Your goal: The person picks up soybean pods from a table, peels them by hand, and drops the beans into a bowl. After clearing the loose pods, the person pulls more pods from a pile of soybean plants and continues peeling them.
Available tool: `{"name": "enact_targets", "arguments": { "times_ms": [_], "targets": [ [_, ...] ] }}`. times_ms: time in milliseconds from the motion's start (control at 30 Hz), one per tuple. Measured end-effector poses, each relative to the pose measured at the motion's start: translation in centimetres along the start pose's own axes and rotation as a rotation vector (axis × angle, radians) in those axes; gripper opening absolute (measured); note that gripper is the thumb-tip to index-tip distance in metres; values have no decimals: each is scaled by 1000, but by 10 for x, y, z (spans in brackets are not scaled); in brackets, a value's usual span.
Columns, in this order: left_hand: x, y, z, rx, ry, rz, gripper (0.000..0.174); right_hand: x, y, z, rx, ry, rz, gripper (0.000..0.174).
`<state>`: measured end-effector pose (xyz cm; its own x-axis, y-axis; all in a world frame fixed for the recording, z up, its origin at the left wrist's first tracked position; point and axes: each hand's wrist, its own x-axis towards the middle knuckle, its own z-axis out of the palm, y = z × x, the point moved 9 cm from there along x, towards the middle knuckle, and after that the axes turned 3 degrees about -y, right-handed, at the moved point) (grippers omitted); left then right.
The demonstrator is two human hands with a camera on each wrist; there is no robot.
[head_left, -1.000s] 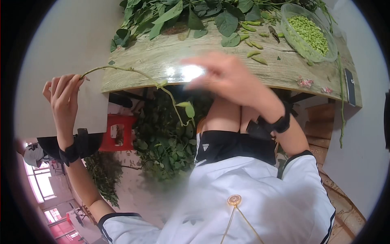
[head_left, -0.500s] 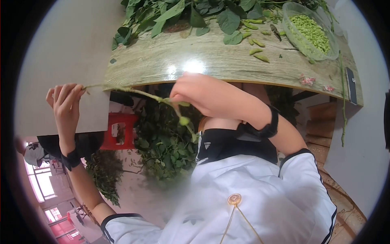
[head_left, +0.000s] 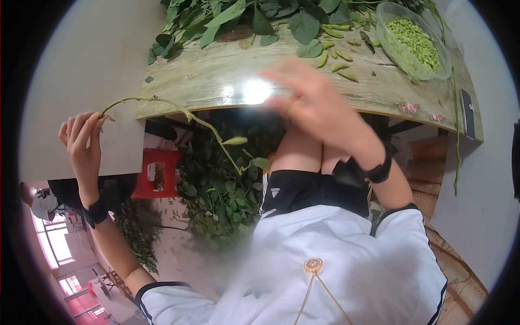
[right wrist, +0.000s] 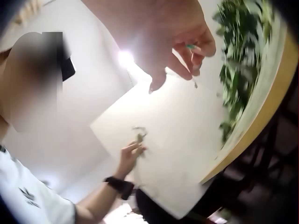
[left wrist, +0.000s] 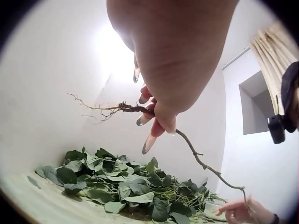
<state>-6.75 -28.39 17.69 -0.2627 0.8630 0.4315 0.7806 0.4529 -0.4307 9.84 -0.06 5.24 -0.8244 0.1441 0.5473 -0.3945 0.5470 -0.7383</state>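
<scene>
My left hand [head_left: 81, 135] pinches a thin green bean stalk [head_left: 204, 122] near its root end, out at the left beyond the table. In the left wrist view, brown roots [left wrist: 110, 109] stick out behind the fingers. The stalk arches rightward and droops past the table edge, with a green pod [head_left: 234, 141] hanging near its lower end. Blurred by motion, my right hand [head_left: 311, 103] is over the front table edge with fingers apart, well right of the stalk. Several loose pods [head_left: 339, 67] lie on the tabletop beyond it.
Leafy bean plants [head_left: 254, 21] are heaped along the table's [head_left: 184, 81] back. A clear tub [head_left: 383, 46] of shelled green beans stands at the right, near a phone [head_left: 467, 114]. More cut plants [head_left: 216, 189] lie on the floor beside a red stool [head_left: 157, 173].
My right hand reached left to the stalk, then swung back right over the table edge. Another pod now lies among the loose ones. My left hand keeps its pinch.
</scene>
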Motion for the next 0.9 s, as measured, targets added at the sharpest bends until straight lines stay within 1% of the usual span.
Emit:
{"name": "enact_targets", "arguments": {
  "times_ms": [67,133,200,267,300,333,367,400,433,467,500,533,567,600,633,667,700,733,767,800,833,867,900],
  "targets": [
    [5,4,0,-3,8,33,11,-3,-17,47,209,-195,-38,37],
    [6,6,0,-4,2,38,11,-7,-25,75,214,-401,-94,25],
    [3,6,2,-2,-24,34,10,-10,-24,81,252,-383,-128,24],
    [-6,5,4,1,-46,28,10,-15,-18,83,211,-419,-67,26],
    [-14,3,7,23,-85,33,10,-19,-17,75,108,-336,-66,25],
    [-25,0,11,45,-123,39,10,-23,-14,68,101,-333,-59,25],
    [-51,-24,17,74,-180,-40,9,-28,-14,51,-83,-258,-110,23],
    [-90,-54,22,106,-236,-121,10,-33,-14,34,-267,-183,-165,21],
    [-134,-74,24,114,-295,-129,11,-38,0,12,-256,-94,-123,18],
    [-183,-89,25,125,-356,-129,12,-43,16,-7,-324,-34,-11,27],
    [-240,-98,27,112,-425,-203,15,-46,28,-29,-292,39,39,26],
    [-290,-99,28,61,-569,-384,14,-49,36,-48,-335,68,101,24],
    [-324,-85,32,-159,-861,-882,11,-53,48,-62,-356,114,160,25],
    [-389,-76,37,-13,-1168,-1057,15,-54,57,-75,-380,157,210,26],
    [-482,-44,35,-14,-1169,-1060,15,-54,60,-81,-380,154,209,26],
    [-590,-71,62,108,-1632,-882,44,-54,66,-89,-431,176,275,27],
    [-558,-43,57,104,-1733,-1032,43,-54,73,-96,-480,201,343,30],
    [-521,-7,56,99,-1830,-1183,43,-54,75,-100,-480,207,343,30],
    [-506,4,64,98,-1829,-1181,43,-57,82,-109,-408,278,398,30],
    [-479,12,81,-66,-1566,-1127,49,-61,89,-118,-336,346,451,34],
    [-442,20,95,-217,-1297,-1060,57,-60,91,-123,-342,359,425,28],
    [-389,38,105,-387,-1259,-997,58,-62,94,-126,-347,363,423,28],
    [-313,56,109,-555,-1214,-927,61,-66,101,-130,-293,395,428,26]
  ]
}}
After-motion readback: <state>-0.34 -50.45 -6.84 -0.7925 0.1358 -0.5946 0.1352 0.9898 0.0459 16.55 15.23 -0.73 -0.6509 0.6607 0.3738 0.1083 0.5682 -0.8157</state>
